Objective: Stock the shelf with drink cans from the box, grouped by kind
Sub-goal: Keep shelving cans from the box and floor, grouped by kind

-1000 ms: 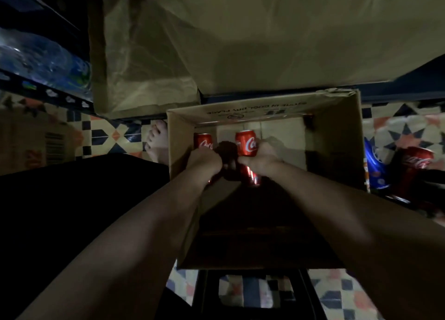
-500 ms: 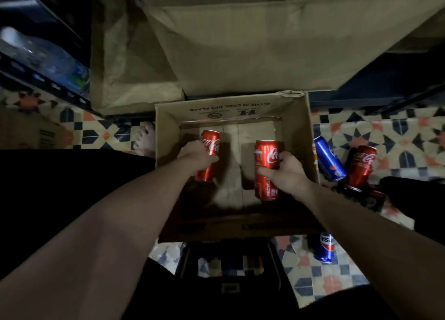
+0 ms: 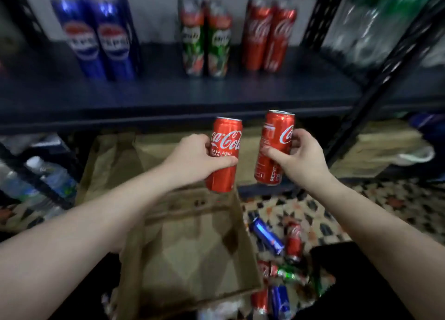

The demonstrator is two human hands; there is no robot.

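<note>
My left hand (image 3: 195,157) grips a red Coca-Cola can (image 3: 225,139) and my right hand (image 3: 301,158) grips a second red Coca-Cola can (image 3: 274,141). Both cans are upright in the air, just below the front edge of the dark shelf (image 3: 168,96). On the shelf stand two blue Pepsi cans (image 3: 98,38) at the left, two green cans (image 3: 204,38) in the middle and two red Coca-Cola cans (image 3: 267,35) to their right. The open cardboard box (image 3: 192,254) lies below my arms and looks bare inside.
Several loose cans (image 3: 279,247), blue, red and green, lie on the patterned floor right of the box. A black upright shelf post (image 3: 375,84) slants at the right. Water bottles (image 3: 48,175) fill a lower rack at the left. Brown cardboard (image 3: 115,156) sits under the shelf.
Both hands have lifted their Coca-Cola cans out of the box and up towards the shelf. The view has tilted upward, so the shelf and its cans now show.
</note>
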